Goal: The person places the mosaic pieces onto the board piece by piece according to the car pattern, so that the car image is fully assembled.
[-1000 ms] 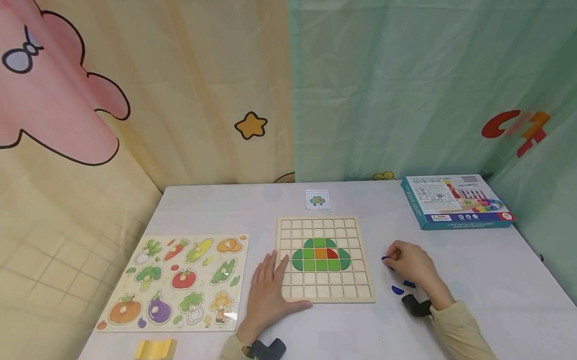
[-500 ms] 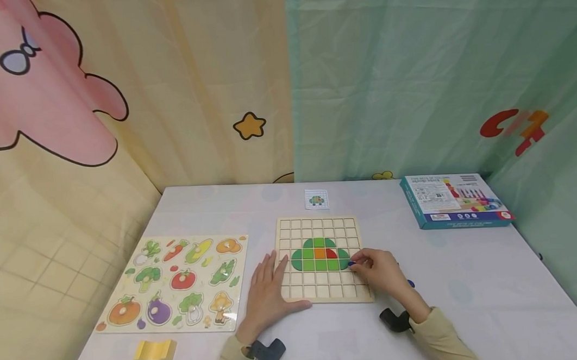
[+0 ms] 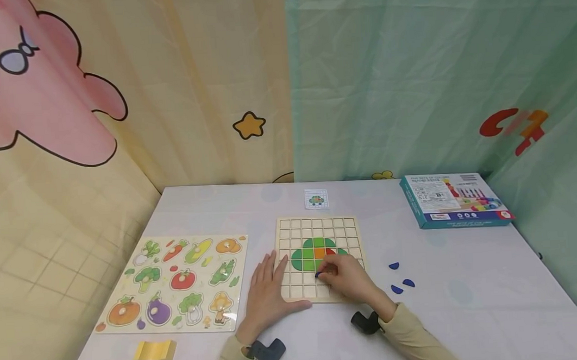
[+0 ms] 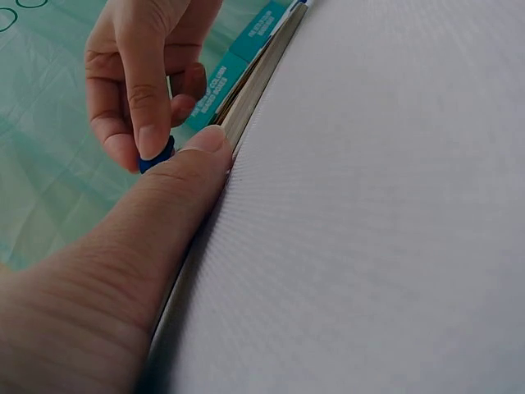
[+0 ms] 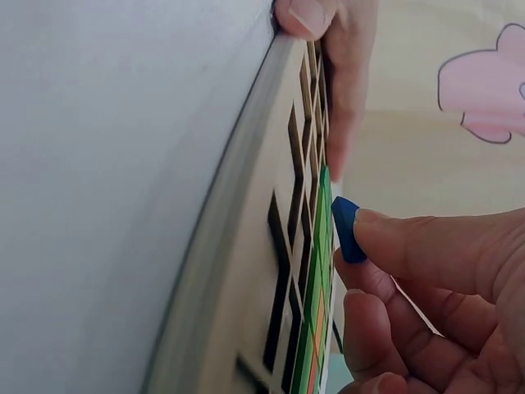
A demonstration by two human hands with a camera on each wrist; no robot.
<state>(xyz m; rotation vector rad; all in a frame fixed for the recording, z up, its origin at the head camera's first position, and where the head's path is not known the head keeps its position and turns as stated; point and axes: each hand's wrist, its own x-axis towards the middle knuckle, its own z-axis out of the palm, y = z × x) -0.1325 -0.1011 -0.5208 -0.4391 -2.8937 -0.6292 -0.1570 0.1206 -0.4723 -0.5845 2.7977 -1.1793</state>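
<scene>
I pinch a small blue piece (image 3: pixel 317 275) in my right hand (image 3: pixel 348 279), just over the grid board (image 3: pixel 320 223) below the green shape. It looks light, stiff and smooth, best gripped by its edges. My left hand (image 3: pixel 270 292) lies flat, steadying the board.

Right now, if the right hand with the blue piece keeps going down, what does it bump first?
Most likely the wooden grid board: the right hand pinches the blue piece just above an empty square below the green tiles. How far above is unclear.
</scene>
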